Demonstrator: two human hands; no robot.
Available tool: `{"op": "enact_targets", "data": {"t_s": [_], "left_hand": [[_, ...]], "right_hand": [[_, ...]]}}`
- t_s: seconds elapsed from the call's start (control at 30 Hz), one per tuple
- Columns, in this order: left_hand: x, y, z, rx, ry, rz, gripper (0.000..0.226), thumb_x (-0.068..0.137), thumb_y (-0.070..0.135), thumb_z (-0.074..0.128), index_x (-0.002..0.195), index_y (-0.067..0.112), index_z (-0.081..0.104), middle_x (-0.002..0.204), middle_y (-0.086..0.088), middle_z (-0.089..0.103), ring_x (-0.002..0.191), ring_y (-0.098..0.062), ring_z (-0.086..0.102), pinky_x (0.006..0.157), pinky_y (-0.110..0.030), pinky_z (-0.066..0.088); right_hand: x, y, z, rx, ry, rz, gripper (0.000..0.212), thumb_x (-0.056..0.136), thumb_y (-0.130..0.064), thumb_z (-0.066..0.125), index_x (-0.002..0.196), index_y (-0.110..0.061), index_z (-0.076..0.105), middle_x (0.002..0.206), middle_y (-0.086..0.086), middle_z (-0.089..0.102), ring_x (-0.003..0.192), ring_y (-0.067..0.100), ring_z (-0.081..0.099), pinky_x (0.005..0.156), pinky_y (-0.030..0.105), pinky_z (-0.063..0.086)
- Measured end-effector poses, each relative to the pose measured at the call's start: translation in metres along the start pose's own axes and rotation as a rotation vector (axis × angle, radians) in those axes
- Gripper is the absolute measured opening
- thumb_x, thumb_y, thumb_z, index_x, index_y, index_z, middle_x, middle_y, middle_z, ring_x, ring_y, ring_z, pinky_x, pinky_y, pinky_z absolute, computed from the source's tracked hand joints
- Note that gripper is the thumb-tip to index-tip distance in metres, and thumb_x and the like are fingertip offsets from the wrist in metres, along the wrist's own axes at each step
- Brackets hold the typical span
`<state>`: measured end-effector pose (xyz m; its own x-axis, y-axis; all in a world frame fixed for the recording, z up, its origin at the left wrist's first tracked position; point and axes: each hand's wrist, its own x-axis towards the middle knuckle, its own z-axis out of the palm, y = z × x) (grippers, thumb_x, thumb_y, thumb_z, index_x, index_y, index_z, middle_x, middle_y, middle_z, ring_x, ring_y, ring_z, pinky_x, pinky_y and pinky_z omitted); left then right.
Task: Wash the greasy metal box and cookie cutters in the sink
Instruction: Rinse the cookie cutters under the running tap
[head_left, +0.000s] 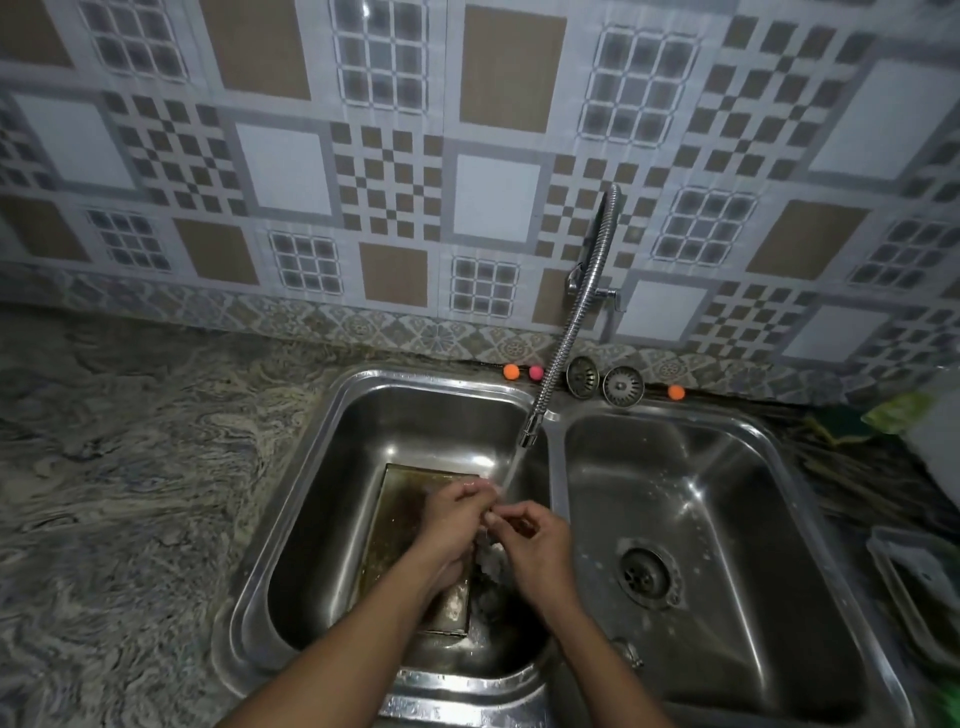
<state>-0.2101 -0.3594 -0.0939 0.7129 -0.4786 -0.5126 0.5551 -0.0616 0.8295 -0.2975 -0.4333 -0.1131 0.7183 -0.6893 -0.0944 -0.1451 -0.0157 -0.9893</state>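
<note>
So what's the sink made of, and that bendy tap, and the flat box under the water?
The sink looks like polished steel: silvery, with bright glints. The bendy tap seems ribbed chrome-like metal, shiny along its coils. The box appears to be thin metal too, but dull and brownish, probably from grease.

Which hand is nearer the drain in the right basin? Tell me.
Right. The right hand is over the left basin's right side, nearer the drain; the left hand lies farther left over the metal box.
</note>
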Motion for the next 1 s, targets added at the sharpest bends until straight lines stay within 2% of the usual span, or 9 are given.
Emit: {"op": "enact_targets", "data": {"t_s": [0.07, 0.17, 0.23, 0.33, 0.43, 0.57, 0.77, 0.9, 1.0], "left_hand": [[0.003, -0.002, 0.005, -0.026, 0.033, 0.023, 0.012, 0.093, 0.008, 0.062, 0.101, 0.004, 0.071, 0.094, -0.019, 0.071, 0.074, -0.023, 0.064, 0.059, -0.027, 0.051], [0.009, -0.006, 0.011, -0.093, 0.083, 0.042, 0.016, 0.097, 0.006, 0.055, 0.097, 0.002, 0.071, 0.095, -0.022, 0.073, 0.086, -0.032, 0.068, 0.077, -0.04, 0.056], [0.012, -0.007, 0.01, -0.121, 0.089, 0.003, 0.019, 0.1, 0.009, 0.052, 0.099, 0.003, 0.07, 0.094, -0.02, 0.074, 0.078, -0.029, 0.068, 0.071, -0.038, 0.056], [0.014, -0.006, 0.004, -0.155, 0.05, -0.008, 0.019, 0.101, 0.011, 0.051, 0.104, 0.003, 0.068, 0.084, -0.01, 0.072, 0.064, -0.015, 0.066, 0.053, -0.025, 0.052], [0.014, -0.003, -0.001, -0.088, 0.028, 0.019, 0.015, 0.098, 0.017, 0.059, 0.105, 0.007, 0.068, 0.079, -0.006, 0.07, 0.059, -0.011, 0.063, 0.047, -0.024, 0.05], [0.017, -0.004, -0.003, 0.002, 0.059, 0.044, 0.019, 0.091, 0.018, 0.07, 0.106, 0.008, 0.067, 0.069, -0.008, 0.07, 0.043, -0.012, 0.056, 0.035, -0.019, 0.038], [0.017, -0.006, 0.005, -0.144, 0.042, 0.014, 0.022, 0.094, 0.014, 0.064, 0.113, 0.005, 0.068, 0.08, -0.014, 0.069, 0.042, -0.011, 0.051, 0.037, -0.019, 0.04], [0.016, -0.004, 0.001, -0.287, -0.047, -0.042, 0.032, 0.092, 0.001, 0.062, 0.122, 0.011, 0.06, 0.092, -0.015, 0.074, 0.062, -0.018, 0.063, 0.054, -0.025, 0.055], [0.017, -0.001, 0.0, -0.359, -0.003, -0.091, 0.033, 0.089, -0.01, 0.06, 0.122, -0.007, 0.055, 0.077, -0.018, 0.068, 0.056, -0.023, 0.059, 0.046, -0.028, 0.052]], "right_hand": [[0.001, 0.001, 0.006, -0.017, 0.075, -0.048, 0.01, 0.08, -0.007, 0.077, 0.087, -0.014, 0.074, 0.084, 0.003, 0.074, 0.081, 0.015, 0.071, 0.077, 0.033, 0.059], [0.006, 0.0, 0.014, -0.012, 0.26, -0.112, 0.015, 0.078, -0.005, 0.079, 0.086, -0.016, 0.072, 0.093, 0.005, 0.065, 0.084, 0.007, 0.065, 0.074, 0.017, 0.054], [0.015, 0.001, 0.015, -0.087, 0.314, -0.085, 0.018, 0.08, -0.009, 0.078, 0.095, -0.016, 0.072, 0.099, 0.002, 0.058, 0.085, 0.004, 0.061, 0.076, 0.012, 0.05], [0.026, 0.005, 0.015, -0.125, 0.21, 0.089, 0.023, 0.087, -0.019, 0.071, 0.109, -0.014, 0.072, 0.096, 0.002, 0.069, 0.079, 0.007, 0.066, 0.077, 0.026, 0.055], [0.026, 0.003, 0.015, -0.085, 0.195, 0.109, 0.01, 0.088, -0.02, 0.07, 0.089, -0.012, 0.076, 0.075, -0.002, 0.073, 0.061, 0.0, 0.065, 0.063, 0.024, 0.05], [0.02, -0.007, 0.018, 0.042, 0.205, 0.058, 0.014, 0.087, -0.017, 0.072, 0.08, -0.006, 0.067, 0.06, 0.004, 0.069, 0.053, 0.011, 0.063, 0.051, 0.022, 0.049], [0.025, -0.012, 0.017, 0.171, 0.034, 0.164, 0.006, 0.094, -0.008, 0.06, 0.093, -0.008, 0.066, 0.057, 0.003, 0.058, 0.049, 0.014, 0.052, 0.048, 0.026, 0.047], [0.027, -0.013, 0.014, 0.179, 0.226, 0.155, 0.008, 0.092, -0.008, 0.062, 0.085, -0.008, 0.066, 0.059, 0.003, 0.063, 0.054, 0.015, 0.058, 0.053, 0.028, 0.05], [0.026, -0.01, 0.015, 0.27, 0.249, 0.21, 0.009, 0.088, -0.005, 0.064, 0.094, -0.001, 0.059, 0.069, 0.016, 0.066, 0.058, 0.025, 0.062, 0.055, 0.031, 0.051]]}}
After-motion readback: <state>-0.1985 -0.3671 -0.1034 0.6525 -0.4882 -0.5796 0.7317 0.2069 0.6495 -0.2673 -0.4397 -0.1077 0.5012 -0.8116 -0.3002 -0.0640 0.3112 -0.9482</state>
